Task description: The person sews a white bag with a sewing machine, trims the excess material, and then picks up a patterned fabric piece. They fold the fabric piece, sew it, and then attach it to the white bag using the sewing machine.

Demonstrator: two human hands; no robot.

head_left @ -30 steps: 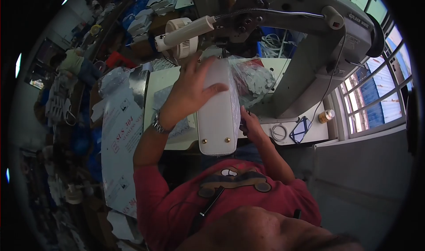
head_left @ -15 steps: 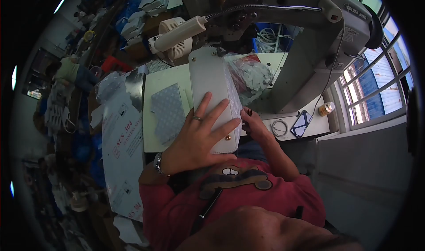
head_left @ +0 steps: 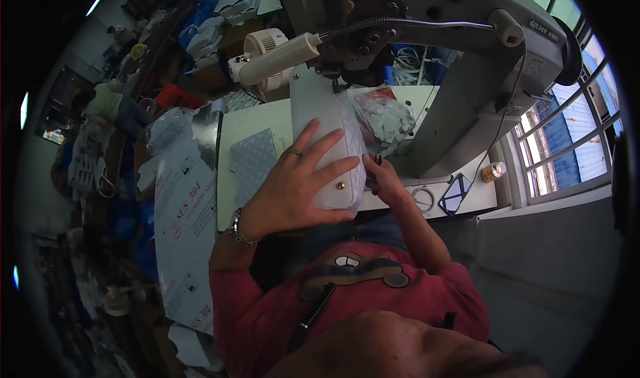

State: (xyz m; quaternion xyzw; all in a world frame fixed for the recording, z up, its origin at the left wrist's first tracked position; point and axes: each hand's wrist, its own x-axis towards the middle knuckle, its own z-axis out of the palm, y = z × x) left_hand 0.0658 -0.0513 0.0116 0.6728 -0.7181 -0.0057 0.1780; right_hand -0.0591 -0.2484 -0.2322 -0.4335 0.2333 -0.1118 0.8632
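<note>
A white bag (head_left: 323, 119) with gold rivets lies lengthwise under the head of the sewing machine (head_left: 353, 51); its side shows a paler, patterned strip. My left hand (head_left: 297, 178) rests flat on the top face, its fingers spread. At the bag's right side, near the lower end, my right hand (head_left: 385, 181) is closed, with the dark tips of a small pointed tool poking out above the fingers. The tool's kind cannot be made out, and whether those fingers also grip the bag's edge is hidden.
A grey patterned sheet (head_left: 253, 165) lies left on the table, beside a film-covered steel plate (head_left: 187, 211). A plastic bag of white pieces (head_left: 387, 121) sits behind my right hand. Phone (head_left: 455, 195) and jar (head_left: 493, 171) are at right. A lamp (head_left: 280, 59) reaches over the bag.
The white bag has moved away from me, farther under the machine head, and both hands have moved forward with it. The dark tool tips in my right hand show more clearly now.
</note>
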